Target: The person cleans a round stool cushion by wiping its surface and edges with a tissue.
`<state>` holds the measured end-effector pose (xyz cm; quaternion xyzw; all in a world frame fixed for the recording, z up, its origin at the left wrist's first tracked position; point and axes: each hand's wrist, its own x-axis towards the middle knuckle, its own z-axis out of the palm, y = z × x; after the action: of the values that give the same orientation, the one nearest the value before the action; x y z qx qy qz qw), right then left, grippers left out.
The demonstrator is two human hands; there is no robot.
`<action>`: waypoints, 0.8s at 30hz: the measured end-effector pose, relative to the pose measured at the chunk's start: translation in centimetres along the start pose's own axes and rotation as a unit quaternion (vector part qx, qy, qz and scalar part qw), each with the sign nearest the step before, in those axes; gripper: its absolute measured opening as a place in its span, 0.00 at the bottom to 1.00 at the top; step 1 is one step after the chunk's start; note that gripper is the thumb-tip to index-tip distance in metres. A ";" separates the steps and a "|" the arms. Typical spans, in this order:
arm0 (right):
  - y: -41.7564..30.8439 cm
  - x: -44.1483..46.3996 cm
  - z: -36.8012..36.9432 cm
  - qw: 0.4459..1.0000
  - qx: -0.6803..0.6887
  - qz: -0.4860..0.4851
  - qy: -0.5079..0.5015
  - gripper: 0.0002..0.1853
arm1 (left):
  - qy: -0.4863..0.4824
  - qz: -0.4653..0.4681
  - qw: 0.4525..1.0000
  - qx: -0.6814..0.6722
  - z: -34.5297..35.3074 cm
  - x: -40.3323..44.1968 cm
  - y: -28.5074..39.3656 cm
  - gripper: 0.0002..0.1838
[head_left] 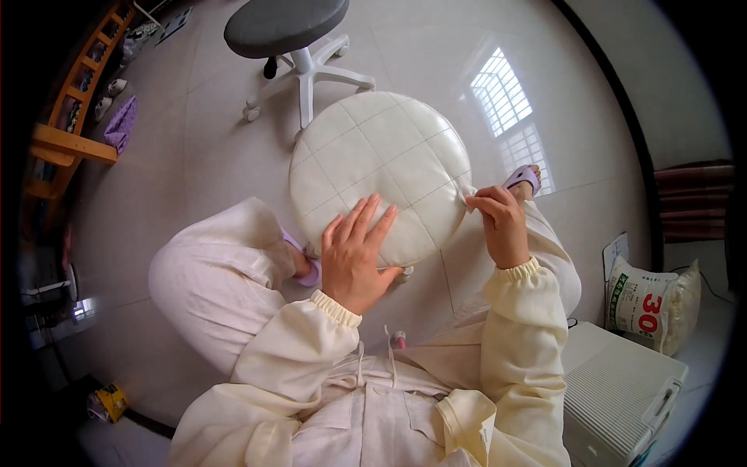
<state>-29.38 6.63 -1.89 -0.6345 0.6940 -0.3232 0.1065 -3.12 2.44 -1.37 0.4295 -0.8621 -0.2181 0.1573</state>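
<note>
A round stool seat (381, 167) in cream, quilted, leather-like material stands in front of me between my knees. My left hand (354, 253) lies on its near left part, palm down, with the fingers spread. At the right rim, my right hand (498, 222) pinches a small bunched white bit of the seat cover (467, 194) between thumb and fingers. Creases run across the cover beside that pinch. Most of the stool's base is hidden beneath the seat, though a caster (404, 275) shows at the near edge.
Beyond the seat stands a grey swivel stool (288, 27) on white wheeled legs. To the right are a white ridged box (618, 389) and a plastic sack (650, 307) marked 30. A wooden frame (74, 144) and purple bag (121, 124) are at the left.
</note>
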 end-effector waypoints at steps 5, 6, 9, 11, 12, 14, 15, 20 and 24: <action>0.1 -1.1 -0.7 1.000 0.014 0.021 -0.018 0.16 | -0.001 0.002 1.000 -0.001 0.0 0.0 -0.1 0.52; 0.7 -1.4 -0.9 1.000 0.016 0.019 -0.018 0.16 | -0.001 0.004 1.000 -0.004 0.0 0.0 -0.1 0.52; 2.1 -2.3 -0.6 0.999 -0.011 0.045 0.008 0.14 | -0.002 0.003 1.000 -0.002 0.0 0.0 0.0 0.51; 1.9 -2.1 -0.7 0.998 0.001 0.053 0.027 0.13 | 0.000 0.003 1.000 -0.002 -0.1 0.0 0.0 0.51; 1.7 -1.9 -0.8 0.997 0.011 0.064 0.047 0.12 | 0.000 0.004 1.000 -0.005 -0.1 0.0 0.0 0.51; 1.4 -1.7 -0.7 0.997 0.009 0.059 0.058 0.11 | 0.003 0.005 1.000 -0.006 0.0 -0.1 -0.1 0.50; 1.3 -1.6 -0.6 0.996 0.006 0.057 0.068 0.10 | 0.002 0.006 1.000 -0.008 0.0 -0.1 -0.1 0.50; 0.9 -1.3 -0.4 0.996 0.005 0.043 0.077 0.09 | 0.003 0.009 1.000 -0.008 -0.1 -0.1 -0.1 0.50; 0.7 -1.4 -0.4 0.995 0.020 0.035 0.092 0.10 | -0.005 0.008 1.000 -0.009 -0.2 -0.1 -0.1 0.50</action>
<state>-29.91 8.03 -2.33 -0.5752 0.7161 -0.3899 0.0662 -2.90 2.44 -1.24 0.4203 -0.8640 -0.2270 0.1590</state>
